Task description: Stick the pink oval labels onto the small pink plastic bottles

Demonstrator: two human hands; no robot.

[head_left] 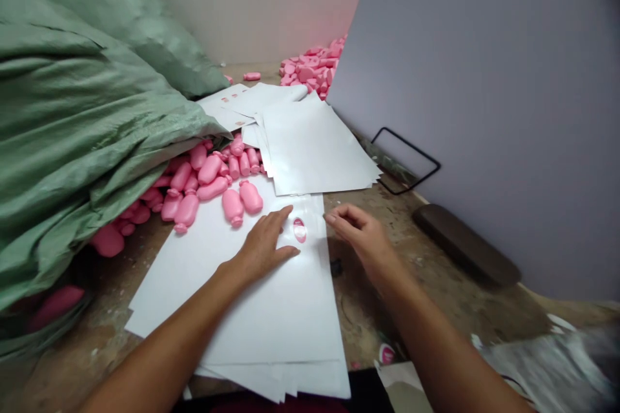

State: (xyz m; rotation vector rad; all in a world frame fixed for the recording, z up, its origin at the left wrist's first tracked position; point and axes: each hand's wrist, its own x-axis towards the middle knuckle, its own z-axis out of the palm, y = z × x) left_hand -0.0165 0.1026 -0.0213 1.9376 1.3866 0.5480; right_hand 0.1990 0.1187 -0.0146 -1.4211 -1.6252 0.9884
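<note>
My left hand (266, 242) lies on a stack of white sheets (271, 316), thumb and fingers spread. Between its fingertips and my right hand, one oval pink-and-white sticker (299, 230) sits on the top sheet. At that sheet's right edge, my right hand (358, 226) is closed in a pinch, thumb against forefinger. Whatever it may hold is too small to make out. Two small pink plastic bottles (233, 207) lie on the sheets just beyond my left hand. Behind them, more pink bottles (209, 169) spill from the mouth of a green woven sack (97, 135).
Farther back lies a second pile of white sheets (314, 148). A heap of pink bottles (312, 70) stands against the wall. To the right are a grey panel (475, 110), a black wire frame (411, 153) and a dark brown long case (465, 245).
</note>
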